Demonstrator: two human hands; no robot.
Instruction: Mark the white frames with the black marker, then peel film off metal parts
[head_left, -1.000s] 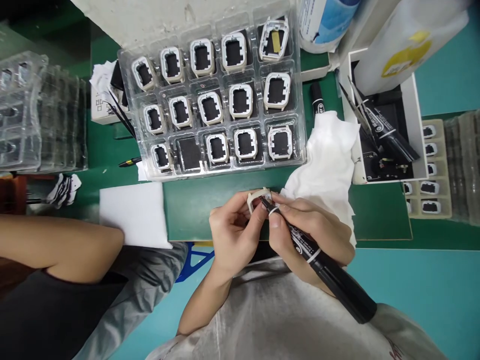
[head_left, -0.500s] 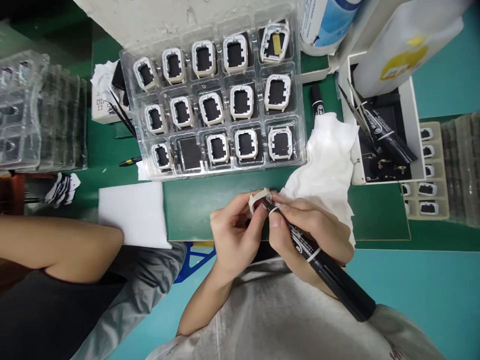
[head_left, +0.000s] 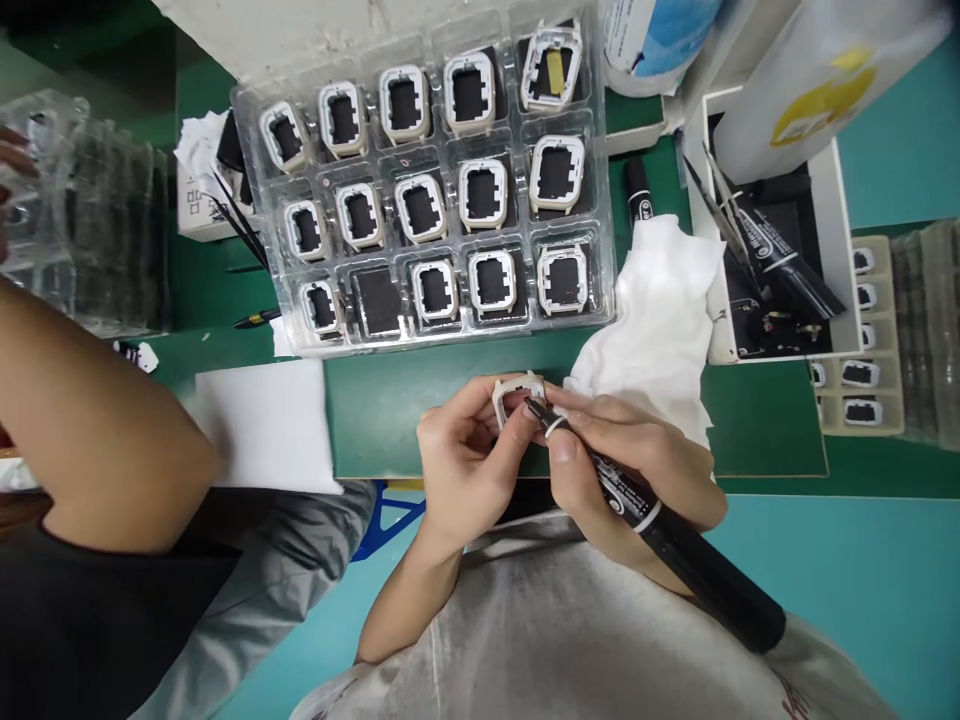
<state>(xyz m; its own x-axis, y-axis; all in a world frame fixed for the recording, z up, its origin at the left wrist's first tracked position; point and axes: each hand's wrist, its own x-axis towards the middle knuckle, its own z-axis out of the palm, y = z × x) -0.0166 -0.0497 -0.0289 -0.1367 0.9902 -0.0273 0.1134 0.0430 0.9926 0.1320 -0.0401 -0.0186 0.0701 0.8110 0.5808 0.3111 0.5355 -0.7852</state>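
Between the fingers of my left hand (head_left: pixel 472 455) is a small whitish watch case frame (head_left: pixel 519 386), held tilted above the table's front edge. My right hand (head_left: pixel 637 460) grips a black marker pen (head_left: pixel 660 530) like a writing tool, its tip at the frame's inner side. Whether the tip touches the frame I cannot tell. My right fingertips rest close to the frame's right side. Behind my hands stands a clear plastic tray (head_left: pixel 390 340) with several similar frames in its compartments; one front-row compartment (head_left: pixel 379 303) holds no frame.
A crumpled white cloth (head_left: pixel 645 300) lies right of the tray, near a white box (head_left: pixel 847 220) with tweezers and a marker. At left are a folded white cloth (head_left: pixel 262 425), stacked clear trays (head_left: pixel 120 240) and a co-worker's arm (head_left: pixel 97 420). Bottles stand at the back right.
The frame has turned in my left hand, so more of its opening shows. The marker has shifted slightly right. At left, the co-worker's arm has reached forward to the stacked trays.
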